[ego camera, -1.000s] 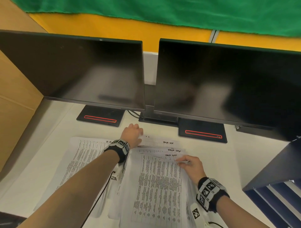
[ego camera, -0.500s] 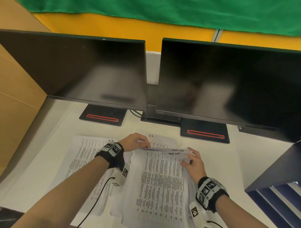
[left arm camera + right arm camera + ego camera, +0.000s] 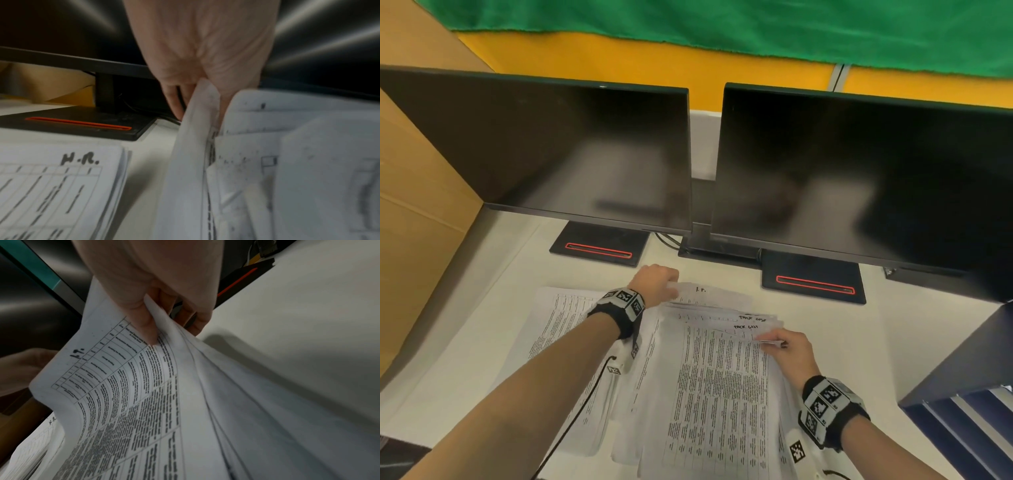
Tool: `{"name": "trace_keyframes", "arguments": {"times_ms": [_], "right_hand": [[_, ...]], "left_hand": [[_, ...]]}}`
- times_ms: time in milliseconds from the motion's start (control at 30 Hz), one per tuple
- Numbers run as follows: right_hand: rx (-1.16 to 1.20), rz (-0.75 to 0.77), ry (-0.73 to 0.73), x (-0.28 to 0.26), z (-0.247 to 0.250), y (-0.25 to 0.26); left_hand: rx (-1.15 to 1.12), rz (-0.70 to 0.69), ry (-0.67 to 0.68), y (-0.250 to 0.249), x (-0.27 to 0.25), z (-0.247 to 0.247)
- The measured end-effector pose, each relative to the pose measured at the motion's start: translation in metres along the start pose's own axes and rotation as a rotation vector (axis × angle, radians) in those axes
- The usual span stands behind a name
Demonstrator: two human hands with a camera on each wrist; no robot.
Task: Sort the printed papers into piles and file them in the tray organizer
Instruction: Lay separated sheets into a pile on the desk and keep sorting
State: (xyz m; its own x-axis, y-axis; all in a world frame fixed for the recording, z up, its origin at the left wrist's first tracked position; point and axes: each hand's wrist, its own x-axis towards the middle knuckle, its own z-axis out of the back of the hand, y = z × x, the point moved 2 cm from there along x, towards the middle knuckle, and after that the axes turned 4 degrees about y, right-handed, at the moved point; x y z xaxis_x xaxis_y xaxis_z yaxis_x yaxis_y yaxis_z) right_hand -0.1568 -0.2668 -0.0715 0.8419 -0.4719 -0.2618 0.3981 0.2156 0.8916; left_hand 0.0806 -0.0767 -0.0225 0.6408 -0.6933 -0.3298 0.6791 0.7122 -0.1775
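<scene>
A fanned stack of printed papers (image 3: 719,387) lies mid-desk, its top sheets marked "TASK LIST". My left hand (image 3: 659,282) pinches the far left corner of a sheet marked "I.T." (image 3: 705,291); the left wrist view shows that paper edge (image 3: 191,129) between my thumb and fingers. My right hand (image 3: 787,346) pinches the right top corners of several stacked sheets (image 3: 144,369), lifted off the desk. A separate pile headed "H.R." (image 3: 51,186) lies flat to the left (image 3: 558,329). The dark blue tray organizer (image 3: 969,404) stands at the right edge.
Two dark monitors (image 3: 558,154) (image 3: 859,171) stand close behind the papers, their black bases with red stripes (image 3: 599,244) (image 3: 815,281) on the white desk (image 3: 482,308). A cardboard wall (image 3: 410,205) closes the left side. A black cable (image 3: 578,411) runs from my left wrist.
My left hand moved back up to the far corner and took hold of the "I.T." sheet. My right hand lifted the corners of the top sheets on the right.
</scene>
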Motion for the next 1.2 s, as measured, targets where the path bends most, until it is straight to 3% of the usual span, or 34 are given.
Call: {"name": "trace_keyframes", "arguments": {"times_ms": [167, 333, 433, 500, 567, 633, 767, 900, 1033, 1133, 1200], "right_hand": [[0.009, -0.024, 0.007, 0.003, 0.004, -0.003], [-0.006, -0.117, 0.030, 0.009, 0.003, -0.012], [0.011, -0.151, 0.086, 0.018, 0.001, -0.026], [0.006, -0.138, 0.122, 0.017, 0.001, -0.022], [0.022, -0.148, 0.135, 0.015, 0.002, -0.014], [0.063, -0.152, 0.165, 0.011, 0.002, -0.006], [0.159, -0.194, 0.146, 0.005, 0.002, 0.003], [0.257, -0.251, 0.147, 0.004, 0.002, 0.006], [0.431, -0.320, 0.120, -0.002, 0.005, 0.016], [0.616, -0.399, 0.260, -0.012, 0.003, 0.024], [0.584, -0.358, 0.290, -0.016, 0.003, 0.026]], "left_hand": [[0.139, -0.141, -0.228, -0.019, -0.030, 0.029], [0.106, -0.243, -0.811, -0.012, -0.076, 0.115], [-0.170, -0.230, -1.108, 0.003, -0.114, 0.181], [-0.434, -0.173, -1.143, 0.021, -0.130, 0.208], [-0.630, -0.133, -1.035, 0.043, -0.134, 0.216], [-0.703, -0.105, -0.808, 0.059, -0.130, 0.208], [-0.547, -0.091, -0.357, 0.044, -0.104, 0.150], [-0.336, -0.205, 0.005, 0.005, -0.069, 0.050], [-0.339, -0.141, 0.132, -0.024, -0.049, -0.018], [-0.379, -0.060, 0.117, -0.025, -0.042, -0.039], [-0.366, -0.058, 0.131, -0.025, -0.039, -0.046]]}}
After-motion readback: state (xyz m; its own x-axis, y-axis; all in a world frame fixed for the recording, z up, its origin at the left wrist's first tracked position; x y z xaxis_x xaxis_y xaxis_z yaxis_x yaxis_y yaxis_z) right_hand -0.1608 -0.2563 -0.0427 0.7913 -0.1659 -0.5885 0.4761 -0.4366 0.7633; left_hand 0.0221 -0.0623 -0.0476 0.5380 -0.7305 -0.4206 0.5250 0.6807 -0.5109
